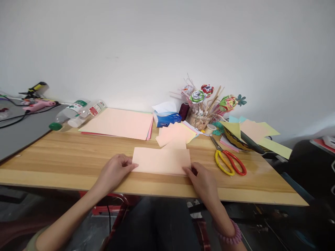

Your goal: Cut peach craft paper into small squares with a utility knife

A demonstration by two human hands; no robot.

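Note:
A pale peach sheet of paper (161,160), wider than it is deep, is held just over the front of the wooden table. My left hand (116,171) pinches its left edge, thumb on top. At the lower right corner, my right hand (202,179) grips the same sheet between thumb and fingers. Right behind it lies a fanned pile of smaller coloured papers (174,132), peach on top. Scissors (227,158) with one yellow and one red handle rest to the right of my right hand, blades pointing away.
Large coloured sheets (117,122) are stacked behind on the left, beside two plastic bottles (70,111). A pink glue gun (40,105) lies far left. Against the wall stand a blue tissue pack (167,119) and paper flowers (198,96). Paper pieces (252,130) cover a basket on the right.

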